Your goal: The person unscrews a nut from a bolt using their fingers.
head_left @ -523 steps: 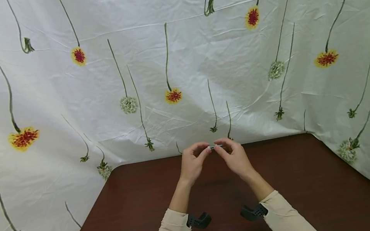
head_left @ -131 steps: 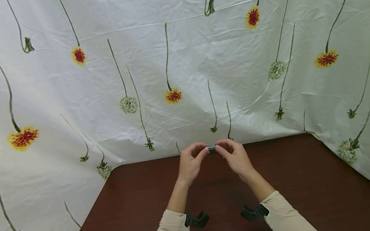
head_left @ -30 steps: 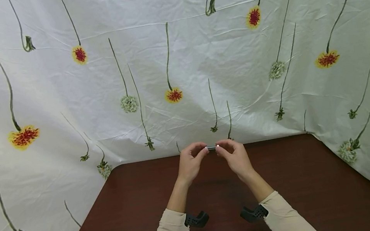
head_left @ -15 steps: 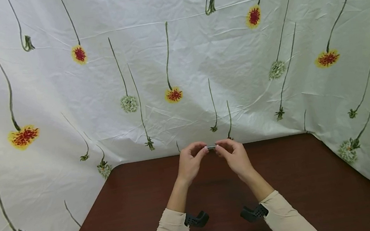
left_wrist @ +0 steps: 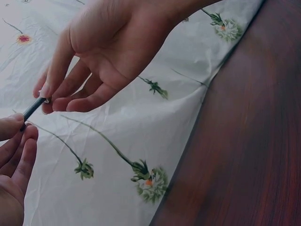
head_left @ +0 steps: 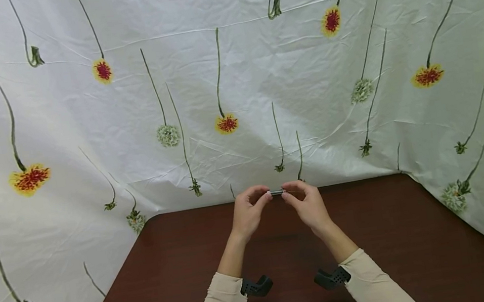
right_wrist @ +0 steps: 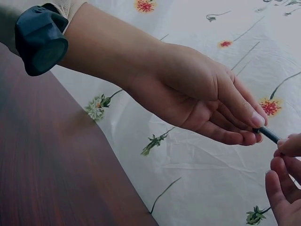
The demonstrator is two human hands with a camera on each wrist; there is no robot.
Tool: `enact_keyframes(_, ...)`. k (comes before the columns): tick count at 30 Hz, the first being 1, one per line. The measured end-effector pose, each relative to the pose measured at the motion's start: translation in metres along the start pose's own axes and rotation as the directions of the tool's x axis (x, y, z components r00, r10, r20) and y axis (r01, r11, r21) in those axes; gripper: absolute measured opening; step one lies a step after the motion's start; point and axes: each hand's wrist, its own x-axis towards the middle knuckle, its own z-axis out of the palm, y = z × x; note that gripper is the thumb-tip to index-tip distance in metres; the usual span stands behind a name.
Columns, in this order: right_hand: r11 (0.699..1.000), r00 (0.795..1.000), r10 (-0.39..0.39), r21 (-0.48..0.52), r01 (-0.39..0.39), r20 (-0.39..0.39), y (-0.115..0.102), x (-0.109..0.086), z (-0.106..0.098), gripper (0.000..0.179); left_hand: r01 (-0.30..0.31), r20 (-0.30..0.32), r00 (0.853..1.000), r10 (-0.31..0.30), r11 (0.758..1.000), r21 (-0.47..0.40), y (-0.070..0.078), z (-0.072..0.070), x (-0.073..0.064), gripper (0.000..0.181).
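Note:
A slim grey metal bolt (head_left: 277, 192) is held level between both hands above the far edge of the table. Ridges like a screw thread show along the bolt (right_wrist: 270, 134) in the right wrist view. My left hand (head_left: 247, 214) pinches one end between thumb and fingertips; a small shiny bit shows there in the left wrist view, too small to identify. The other end is pinched by my right hand (head_left: 311, 208), where a dark tip partly shows beside the thumb. Fingertips cover both ends of the bolt.
Below the hands lies a dark reddish-brown table (head_left: 183, 261). A white cloth (head_left: 185, 66) printed with flowers hangs behind it and at both sides. Dark wrist devices (head_left: 257, 287) sit at both cream sleeves (head_left: 222, 301).
Compared with the oldest frame, my left hand has shifted slightly left and more of the bolt shows between the hands. Over the last second the pose is nearly the same.

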Motion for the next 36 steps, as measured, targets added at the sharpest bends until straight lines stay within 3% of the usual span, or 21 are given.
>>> enact_keyframes(5,0.999,1.0,-0.014,-0.037,0.014,0.003,-0.026,-0.01,0.001,0.024,0.001,0.002,1.0,-0.001,1.0,0.002,0.0,-0.001,0.0,0.009)
enact_keyframes(7,0.999,1.0,-0.009,-0.047,0.009,-0.013,-0.029,-0.011,0.002,0.022,0.009,0.001,1.0,-0.009,1.0,0.005,-0.007,-0.001,0.001,0.009)
enact_keyframes(11,0.998,0.999,-0.002,-0.065,0.0,-0.036,-0.018,-0.007,0.004,0.018,0.023,-0.009,1.0,-0.023,1.0,0.011,-0.024,-0.001,0.005,0.01)
enact_keyframes(14,0.999,0.999,-0.025,-0.021,0.025,-0.027,0.0,-0.002,0.004,0.027,0.017,-0.014,1.0,-0.017,1.0,0.002,-0.031,-0.001,0.006,0.011)
enact_keyframes(16,0.999,0.999,-0.034,0.012,0.034,-0.026,0.01,0.001,0.003,0.033,0.009,-0.011,1.0,-0.009,1.0,-0.005,-0.032,-0.002,0.006,0.01)
enact_keyframes(23,1.0,0.999,-0.011,-0.025,0.01,-0.033,-0.026,-0.011,0.006,0.021,-0.003,0.015,1.0,0.003,1.0,0.0,-0.033,-0.004,0.006,0.014)
enact_keyframes(28,1.0,0.999,-0.028,-0.004,0.028,-0.027,-0.024,-0.01,0.005,0.016,0.014,0.011,1.0,-0.014,1.0,-0.004,-0.033,-0.002,0.006,0.014)
enact_keyframes(33,0.998,0.999,-0.037,0.041,0.037,0.002,-0.022,-0.009,0.005,0.027,0.007,-0.006,1.0,-0.007,1.0,-0.011,-0.033,-0.001,0.007,0.012)
enact_keyframes(36,1.0,1.0,-0.026,0.018,0.026,0.003,-0.023,-0.01,0.005,0.025,0.001,-0.003,1.0,-0.001,1.0,-0.002,-0.03,-0.001,0.007,0.011)
